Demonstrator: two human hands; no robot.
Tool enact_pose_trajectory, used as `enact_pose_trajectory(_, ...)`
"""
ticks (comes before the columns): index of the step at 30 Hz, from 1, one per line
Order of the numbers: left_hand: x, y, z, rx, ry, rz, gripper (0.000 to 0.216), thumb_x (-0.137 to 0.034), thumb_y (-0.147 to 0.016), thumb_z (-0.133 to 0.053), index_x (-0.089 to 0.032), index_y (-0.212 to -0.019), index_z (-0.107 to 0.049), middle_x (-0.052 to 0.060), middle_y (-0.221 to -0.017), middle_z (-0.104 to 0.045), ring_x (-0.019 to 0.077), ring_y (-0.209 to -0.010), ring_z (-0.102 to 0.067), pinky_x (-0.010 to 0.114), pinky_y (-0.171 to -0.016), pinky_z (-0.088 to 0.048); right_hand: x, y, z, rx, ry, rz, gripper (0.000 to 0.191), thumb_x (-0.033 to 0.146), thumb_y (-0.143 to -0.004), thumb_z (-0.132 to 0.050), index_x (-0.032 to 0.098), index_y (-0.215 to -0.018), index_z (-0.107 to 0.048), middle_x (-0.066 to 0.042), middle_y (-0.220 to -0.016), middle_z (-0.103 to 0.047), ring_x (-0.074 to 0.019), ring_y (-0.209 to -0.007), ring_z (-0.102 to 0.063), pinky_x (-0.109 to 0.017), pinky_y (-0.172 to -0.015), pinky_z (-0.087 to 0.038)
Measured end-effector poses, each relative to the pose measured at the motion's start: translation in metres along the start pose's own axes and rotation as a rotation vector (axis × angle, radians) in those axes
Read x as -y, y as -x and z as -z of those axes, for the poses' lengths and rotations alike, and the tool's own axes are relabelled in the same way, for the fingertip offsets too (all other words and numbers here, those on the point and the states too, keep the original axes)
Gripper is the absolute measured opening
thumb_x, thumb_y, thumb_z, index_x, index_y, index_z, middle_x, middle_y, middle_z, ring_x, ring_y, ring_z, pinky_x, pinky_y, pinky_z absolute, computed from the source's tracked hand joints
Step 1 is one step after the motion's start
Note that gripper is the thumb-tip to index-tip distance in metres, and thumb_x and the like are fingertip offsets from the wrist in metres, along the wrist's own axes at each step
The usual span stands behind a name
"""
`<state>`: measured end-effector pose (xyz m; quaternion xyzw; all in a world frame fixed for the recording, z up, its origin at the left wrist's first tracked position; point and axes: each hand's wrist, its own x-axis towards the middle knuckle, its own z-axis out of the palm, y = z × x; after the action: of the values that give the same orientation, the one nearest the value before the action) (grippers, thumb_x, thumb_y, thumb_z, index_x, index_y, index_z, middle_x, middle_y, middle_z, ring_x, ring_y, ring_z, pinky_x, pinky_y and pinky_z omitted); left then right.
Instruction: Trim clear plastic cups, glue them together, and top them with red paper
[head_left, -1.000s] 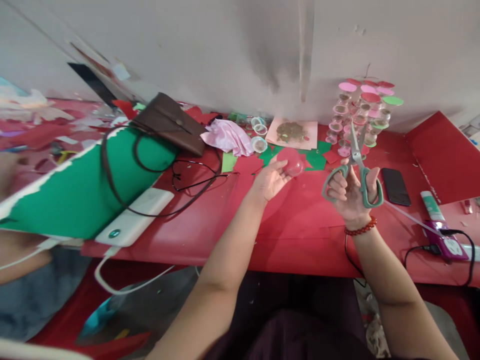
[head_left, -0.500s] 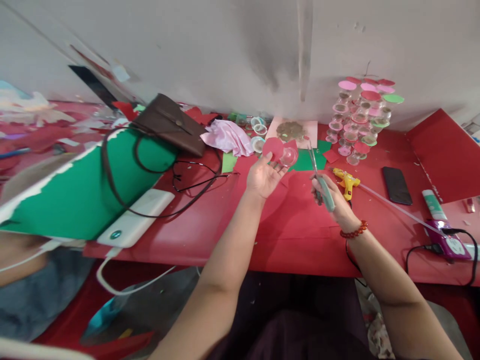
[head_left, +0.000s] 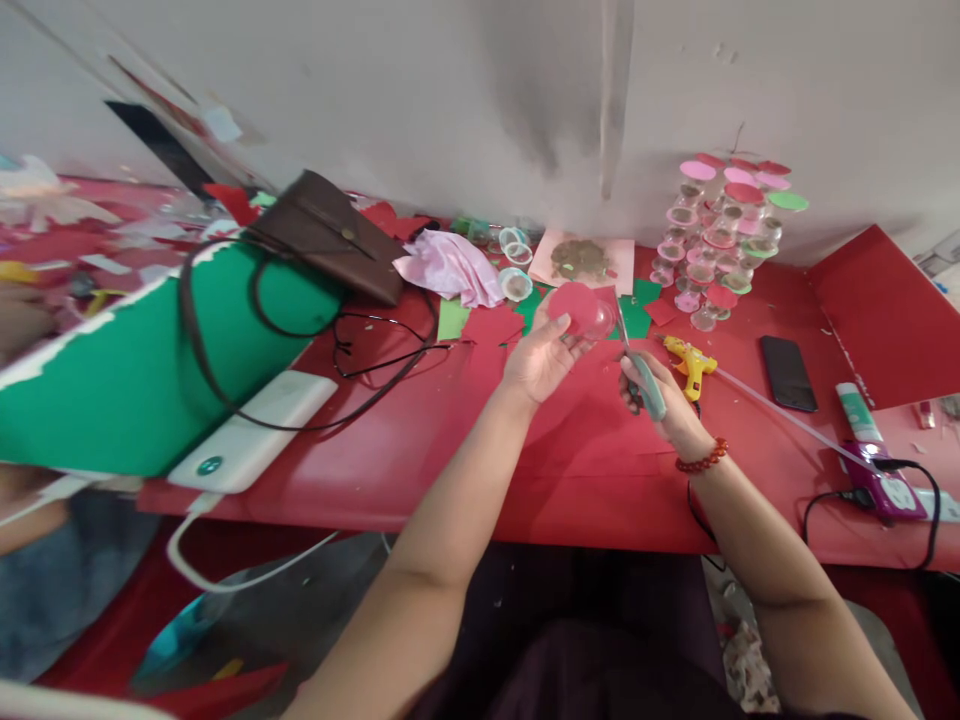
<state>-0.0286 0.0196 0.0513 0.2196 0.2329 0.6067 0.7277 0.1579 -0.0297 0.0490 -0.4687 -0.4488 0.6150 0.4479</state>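
My left hand is raised over the red table, fingers closed on a small clear plastic cup with a red paper disc stuck to it. My right hand grips grey-green scissors by the handles. Their blades point up and touch the edge of the disc beside the cup. A red bead bracelet circles my right wrist.
A yellow glue gun lies right of my right hand, with a black phone and a purple power strip further right. A tower of clear cups with coloured discs stands at the wall. Green paper, a brown bag and a white power bank lie left.
My right hand has turned the scissors from upright at the right and brought them left to the disc. My left hand has lifted the cup and disc slightly. The glue gun came into view.
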Motion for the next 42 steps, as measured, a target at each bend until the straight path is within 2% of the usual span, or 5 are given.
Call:
enact_pose_trajectory(11, 0.0011, -0.0007, -0.0020, -0.004, 0.027, -0.010, 0.042, -0.015, -0.081, -0.078, -0.026, -0.119, -0.065, 0.000, -0.099, -0.078, 0.0190, -0.094, -0.077, 0.035, -0.095, -0.058, 0.0009, 0.0008, -0.0010, -0.010, -0.022, 0.010, 0.062, 0.070, -0.066, -0.087, 0.022, -0.097, -0.062, 0.006, -0.065, -0.057, -0.0081, -0.050, -0.050, -0.021, -0.044, -0.036)
enact_pose_trajectory(19, 0.0028, -0.0034, 0.0011, 0.011, 0.065, -0.004, 0.050, -0.013, -0.081, -0.077, -0.028, -0.126, -0.060, -0.001, -0.096, -0.078, 0.0168, -0.085, -0.077, 0.031, -0.083, -0.059, 0.0012, 0.0008, -0.0014, -0.026, -0.031, -0.017, 0.065, 0.071, -0.061, -0.089, 0.023, -0.097, -0.063, 0.007, -0.065, -0.058, -0.0076, -0.050, -0.049, -0.020, -0.044, -0.036)
enact_pose_trajectory(27, 0.0025, -0.0020, -0.0009, -0.008, 0.041, -0.002, 0.046, -0.015, -0.080, -0.079, -0.027, -0.122, -0.062, 0.000, -0.098, -0.078, 0.0173, -0.087, -0.076, 0.032, -0.088, -0.058, 0.0018, -0.0003, -0.0011, -0.024, -0.007, 0.001, 0.062, 0.070, -0.065, -0.087, 0.022, -0.096, -0.062, 0.007, -0.064, -0.057, -0.0074, -0.048, -0.049, -0.020, -0.042, -0.035)
enact_pose_trajectory(37, 0.0013, -0.0024, -0.0010, -0.006, 0.020, -0.022, 0.042, -0.019, -0.080, -0.081, -0.027, -0.118, -0.065, 0.002, -0.099, -0.079, 0.0215, -0.100, -0.077, 0.036, -0.096, -0.057, 0.0043, 0.0008, -0.0024, -0.013, 0.034, 0.029, 0.057, 0.066, -0.068, -0.086, 0.022, -0.096, -0.065, 0.008, -0.063, -0.053, -0.0063, -0.046, -0.046, -0.020, -0.041, -0.032)
enact_pose_trajectory(42, -0.0015, -0.0033, 0.0005, -0.002, 0.015, -0.032, 0.049, -0.023, -0.076, -0.085, -0.028, -0.121, -0.065, 0.001, -0.099, -0.080, 0.0199, -0.098, -0.077, 0.034, -0.094, -0.056, 0.0042, 0.0008, -0.0020, 0.007, 0.043, 0.016, 0.055, 0.062, -0.068, -0.088, 0.021, -0.097, -0.065, 0.009, -0.060, -0.051, -0.0064, -0.045, -0.045, -0.020, -0.040, -0.031)
